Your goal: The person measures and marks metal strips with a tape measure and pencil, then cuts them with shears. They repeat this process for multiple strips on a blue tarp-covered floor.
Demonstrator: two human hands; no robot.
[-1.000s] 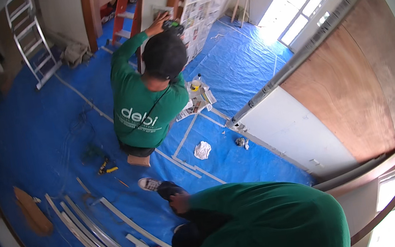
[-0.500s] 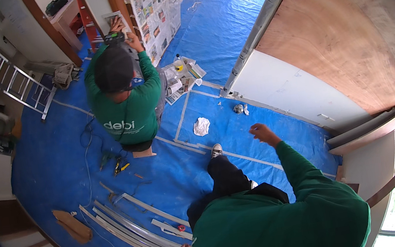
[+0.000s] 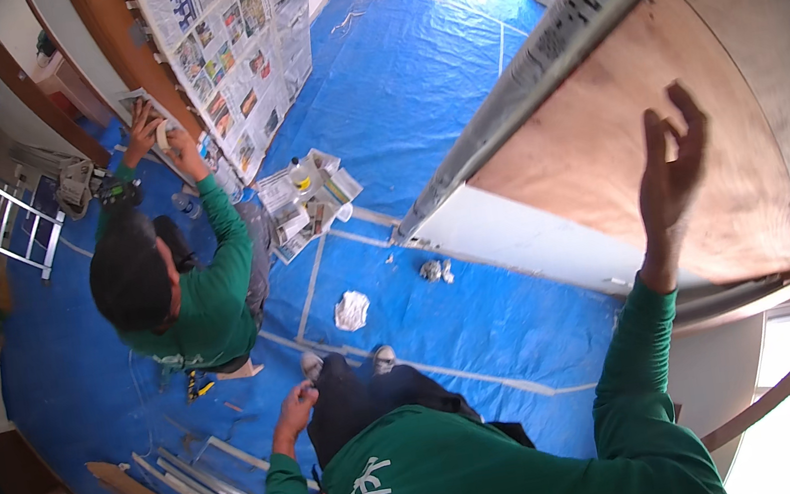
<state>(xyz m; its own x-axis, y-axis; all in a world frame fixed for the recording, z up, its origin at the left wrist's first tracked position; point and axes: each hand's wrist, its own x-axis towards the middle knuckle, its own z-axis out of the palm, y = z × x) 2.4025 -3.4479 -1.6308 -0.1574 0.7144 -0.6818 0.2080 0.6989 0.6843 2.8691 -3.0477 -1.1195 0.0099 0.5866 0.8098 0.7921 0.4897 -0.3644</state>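
Plywood (image 3: 735, 154) at the right, probably stiff, smooth and fairly heavy, would be best gripped by its edges; the right hand (image 3: 672, 173) is raised before it, empty, fingers apart, while the left hand (image 3: 295, 410) curls at near left, contents unclear.

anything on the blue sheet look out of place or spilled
A crumpled white cloth or paper lies loose on the blue sheet beyond the wearer's shoes, and a greyish wad sits near the panel; both look like stray litter. No spill shows.
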